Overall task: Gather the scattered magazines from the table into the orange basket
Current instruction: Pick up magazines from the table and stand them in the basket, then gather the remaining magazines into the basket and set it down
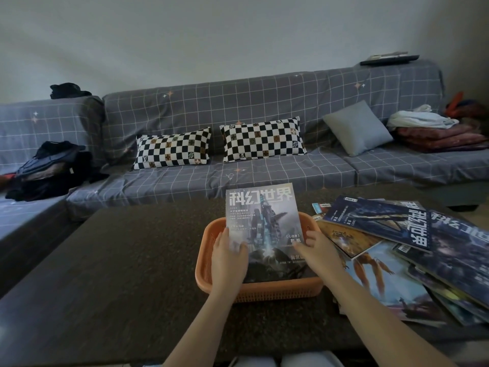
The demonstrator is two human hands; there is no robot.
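An orange basket (264,290) stands on the dark table (119,260) in front of me. A magazine (264,218) with a grey cover and large white characters stands tilted in the basket, its lower edge inside and its top leaning away over the far rim. My left hand (229,256) grips its left edge and my right hand (316,250) grips its right edge. Several more magazines (397,234) lie overlapped in a loose pile on the table to the right of the basket.
A grey grid-pattern sofa (238,115) runs behind the table, with two checkered pillows (217,147), a grey cushion (357,128), dark clothes at the left and folded blankets at the right. The table's left half shows bare dark surface.
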